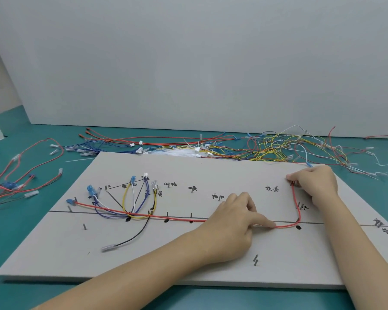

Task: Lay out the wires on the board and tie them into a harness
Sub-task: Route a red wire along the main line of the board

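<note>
The red wire [177,217] looked light and limp. The left hand [235,222] pressed it flat on the board [188,253]; the right hand [314,184] pinched its far end.

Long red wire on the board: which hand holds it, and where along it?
The right hand pinches the long red wire at its far right end; the left hand presses its forefinger on the lower run.

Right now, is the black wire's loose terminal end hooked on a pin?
No: the black wire ends in a clear-sleeved terminal lying free on the bare board, apart from any pin.
</note>
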Tool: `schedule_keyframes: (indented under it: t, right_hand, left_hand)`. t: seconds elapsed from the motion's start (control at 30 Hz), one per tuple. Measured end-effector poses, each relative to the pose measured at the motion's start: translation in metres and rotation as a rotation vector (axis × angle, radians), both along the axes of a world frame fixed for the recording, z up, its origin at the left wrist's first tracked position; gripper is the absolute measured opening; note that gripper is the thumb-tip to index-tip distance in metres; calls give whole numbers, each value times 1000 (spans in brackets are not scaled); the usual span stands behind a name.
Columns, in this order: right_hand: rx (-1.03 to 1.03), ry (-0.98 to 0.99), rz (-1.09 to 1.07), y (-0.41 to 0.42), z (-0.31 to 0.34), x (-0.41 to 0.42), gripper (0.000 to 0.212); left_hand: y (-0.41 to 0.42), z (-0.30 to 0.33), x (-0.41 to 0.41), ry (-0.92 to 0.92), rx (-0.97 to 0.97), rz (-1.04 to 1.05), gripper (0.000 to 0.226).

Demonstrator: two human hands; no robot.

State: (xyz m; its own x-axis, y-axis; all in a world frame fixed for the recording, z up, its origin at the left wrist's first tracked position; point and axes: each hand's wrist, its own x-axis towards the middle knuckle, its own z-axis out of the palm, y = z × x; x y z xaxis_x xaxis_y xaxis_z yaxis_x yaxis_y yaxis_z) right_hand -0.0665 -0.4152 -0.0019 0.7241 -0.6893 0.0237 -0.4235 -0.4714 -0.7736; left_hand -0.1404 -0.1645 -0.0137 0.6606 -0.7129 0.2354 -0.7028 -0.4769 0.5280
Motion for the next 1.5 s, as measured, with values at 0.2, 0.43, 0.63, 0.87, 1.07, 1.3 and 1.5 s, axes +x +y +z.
schedule_keyframes:
  t: [0.2, 0.43, 0.63, 0.87, 1.07, 1.3, 1.5]
  right_hand:
    - [-159, 11, 77, 4, 0, -2, 22]
    - [-133, -71, 59, 7, 0, -6, 15]
    - [-168, -218, 107, 23, 7, -11, 19]
    - [-184, -278, 439, 70, 16, -21, 25]
    - [-421, 44, 765, 121, 7, -39, 48]
    - [-609, 105, 777, 135, 3, -48, 42]
    - [-615, 44, 823, 143, 0, -50, 44]
  left_hand:
    - [4, 0, 3, 90, -133, 44, 40]
    - [10, 5, 9, 163, -243, 103, 19]
    - [17, 13, 14, 135, -132, 79, 29]
    - [44, 25, 30, 106, -47, 111, 17]
    - [93, 35, 53, 166, 183, 328, 45]
    - [90, 35, 45, 256, 450, 299, 54]
    - [83, 33, 31, 117, 593, 330, 51]
